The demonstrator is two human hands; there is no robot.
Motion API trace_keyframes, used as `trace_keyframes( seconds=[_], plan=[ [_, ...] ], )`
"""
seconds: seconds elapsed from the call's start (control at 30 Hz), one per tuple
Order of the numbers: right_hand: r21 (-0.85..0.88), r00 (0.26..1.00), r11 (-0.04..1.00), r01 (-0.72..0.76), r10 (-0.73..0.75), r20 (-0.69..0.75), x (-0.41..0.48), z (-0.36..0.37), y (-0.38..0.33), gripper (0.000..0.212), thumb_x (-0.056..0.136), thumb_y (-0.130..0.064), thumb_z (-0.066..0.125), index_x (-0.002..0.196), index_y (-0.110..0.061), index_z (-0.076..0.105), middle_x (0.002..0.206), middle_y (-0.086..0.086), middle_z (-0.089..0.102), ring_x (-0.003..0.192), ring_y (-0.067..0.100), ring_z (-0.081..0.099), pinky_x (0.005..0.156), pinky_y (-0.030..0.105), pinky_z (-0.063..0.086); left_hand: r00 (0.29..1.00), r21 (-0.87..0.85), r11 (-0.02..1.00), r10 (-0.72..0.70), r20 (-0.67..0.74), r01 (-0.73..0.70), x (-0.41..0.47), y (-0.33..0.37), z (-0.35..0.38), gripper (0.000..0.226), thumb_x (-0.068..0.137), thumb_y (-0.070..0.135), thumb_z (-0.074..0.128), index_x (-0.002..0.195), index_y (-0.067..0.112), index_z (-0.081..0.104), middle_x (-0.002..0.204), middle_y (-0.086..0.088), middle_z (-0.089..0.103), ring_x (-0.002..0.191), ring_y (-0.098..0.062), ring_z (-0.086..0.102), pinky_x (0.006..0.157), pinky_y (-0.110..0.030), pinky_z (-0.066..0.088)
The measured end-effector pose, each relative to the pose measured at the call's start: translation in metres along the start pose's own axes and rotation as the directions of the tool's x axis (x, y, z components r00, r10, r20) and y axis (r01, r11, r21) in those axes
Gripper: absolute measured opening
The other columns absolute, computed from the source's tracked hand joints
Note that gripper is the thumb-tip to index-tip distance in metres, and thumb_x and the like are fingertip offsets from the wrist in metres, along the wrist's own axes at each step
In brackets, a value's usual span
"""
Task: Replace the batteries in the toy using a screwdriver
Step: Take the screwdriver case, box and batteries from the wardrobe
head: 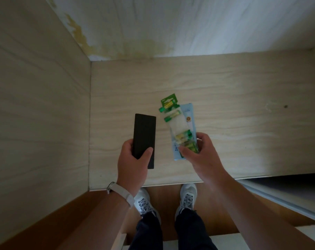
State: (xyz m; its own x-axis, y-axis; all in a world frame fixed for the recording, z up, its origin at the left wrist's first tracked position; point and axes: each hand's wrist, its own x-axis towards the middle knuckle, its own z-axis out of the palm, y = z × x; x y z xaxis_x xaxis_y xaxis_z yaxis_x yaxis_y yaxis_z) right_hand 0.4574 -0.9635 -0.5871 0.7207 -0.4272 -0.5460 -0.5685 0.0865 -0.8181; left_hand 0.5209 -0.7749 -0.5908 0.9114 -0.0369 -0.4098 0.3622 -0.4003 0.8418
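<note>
Pale wood-grain shelf (pixel 225 83) fills my feed, with a wall panel on its left. I count one black box (pixel 144 134); the left hand (pixel 133 163) grips its near end, thumb across the face. The right hand (pixel 200 154) pinches two flat items together over the shelf: one battery pack (pixel 174 120) atop one pale blue packet (pixel 190 112). Two white shoes (pixel 187 197) stand below.

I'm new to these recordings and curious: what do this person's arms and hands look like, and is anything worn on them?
The left forearm and right forearm are bare, no sleeves in view. The left hand and right hand wear no gloves. A pale wristband with a small metallic buckle circles the left wrist; the right wrist is bare. No rings show on the fingers.
</note>
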Motion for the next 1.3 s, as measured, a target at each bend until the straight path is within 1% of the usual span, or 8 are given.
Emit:
trace_keyframes(
  seconds=[0.13,0.23,0.53,0.73,0.83,1.07,1.2,1.3],
  plan=[
    [0.050,0.998,0.998,0.035,-0.038,0.049,-0.014,-0.010,-0.013,0.041,0.080,-0.016,0.080,0.109,-0.032,0.054,0.102,-0.001,0.072,0.089,0.011,0.073,0.079,0.037,0.060,0.998,-0.008,0.998,0.058,-0.007,-0.058,-0.003,0.020,-0.003,0.036,0.086,0.016,0.078,0.094,0.040,0.052,0.092,0.010,0.066,0.073,0.011,0.064,0.055,-0.007,0.049],
    [0.053,0.996,0.996,0.065,-0.068,0.058,-0.026,-0.014,-0.025,0.043,0.078,-0.020,0.080,0.110,-0.035,0.054,0.101,-0.004,0.073,0.089,0.010,0.073,0.076,0.033,0.059,0.996,-0.004,0.996,0.087,-0.002,-0.087,-0.007,0.033,-0.006,0.035,0.086,0.016,0.078,0.094,0.038,0.052,0.091,0.009,0.066,0.073,0.009,0.064,0.055,-0.008,0.048],
    [0.148,0.994,0.988,0.051,-0.064,0.084,-0.066,0.004,-0.064,0.042,0.083,-0.011,0.079,0.113,-0.028,0.056,0.101,-0.002,0.074,0.089,0.011,0.073,0.067,0.021,0.055,0.995,-0.065,0.993,0.095,0.014,-0.094,-0.026,0.064,-0.051,0.031,0.086,0.017,0.077,0.095,0.036,0.054,0.093,0.005,0.068,0.076,0.005,0.066,0.056,-0.010,0.051],
    [0.246,0.991,0.969,0.023,-0.055,0.126,-0.073,0.007,-0.076,0.043,0.082,-0.002,0.077,0.117,-0.019,0.057,0.104,0.005,0.074,0.092,0.018,0.072,0.071,0.025,0.056,0.997,-0.112,0.991,0.071,0.019,-0.069,-0.036,0.075,-0.062,0.031,0.086,0.016,0.077,0.098,0.035,0.056,0.095,0.003,0.070,0.076,-0.001,0.068,0.058,-0.016,0.054],
    [0.278,0.987,0.961,0.006,-0.051,0.153,-0.074,0.011,-0.084,0.051,0.073,-0.012,0.081,0.118,-0.017,0.057,0.106,0.007,0.073,0.094,0.021,0.072,0.074,0.029,0.056,0.998,-0.170,0.985,0.048,0.031,-0.042,-0.036,0.079,-0.063,0.029,0.087,0.015,0.077,0.099,0.032,0.057,0.096,0.001,0.070,0.078,-0.004,0.069,0.059,-0.017,0.055],
    [0.365,0.966,0.930,-0.034,-0.063,0.252,-0.068,0.025,-0.099,0.056,0.069,-0.014,0.079,0.120,-0.013,0.057,0.103,0.004,0.075,0.094,0.023,0.072,0.075,0.031,0.056,0.995,-0.291,0.956,-0.006,0.096,0.034,-0.028,0.088,-0.061,0.021,0.093,0.015,0.070,0.106,0.026,0.058,0.103,-0.007,0.072,0.088,-0.020,0.073,0.076,-0.041,0.061],
    [0.387,0.957,0.920,-0.061,-0.056,0.286,-0.061,0.033,-0.106,0.055,0.068,-0.012,0.079,0.119,-0.010,0.056,0.098,0.005,0.076,0.090,0.023,0.073,0.071,0.030,0.057,0.996,-0.373,0.925,-0.050,0.079,0.076,-0.025,0.085,-0.065,0.015,0.094,0.028,0.066,0.107,0.025,0.059,0.099,-0.004,0.073,0.092,-0.027,0.072,0.079,-0.049,0.061],
    [0.398,0.946,0.914,-0.078,-0.058,0.320,-0.057,0.038,-0.111,0.056,0.068,-0.009,0.084,0.117,-0.011,0.057,0.097,0.005,0.076,0.087,0.021,0.073,0.069,0.029,0.057,0.997,-0.380,0.922,-0.058,0.048,0.072,-0.024,0.086,-0.068,0.033,0.081,0.049,0.065,0.105,0.026,0.060,0.091,0.004,0.075,0.085,-0.019,0.073,0.068,-0.036,0.062]
  ],
)
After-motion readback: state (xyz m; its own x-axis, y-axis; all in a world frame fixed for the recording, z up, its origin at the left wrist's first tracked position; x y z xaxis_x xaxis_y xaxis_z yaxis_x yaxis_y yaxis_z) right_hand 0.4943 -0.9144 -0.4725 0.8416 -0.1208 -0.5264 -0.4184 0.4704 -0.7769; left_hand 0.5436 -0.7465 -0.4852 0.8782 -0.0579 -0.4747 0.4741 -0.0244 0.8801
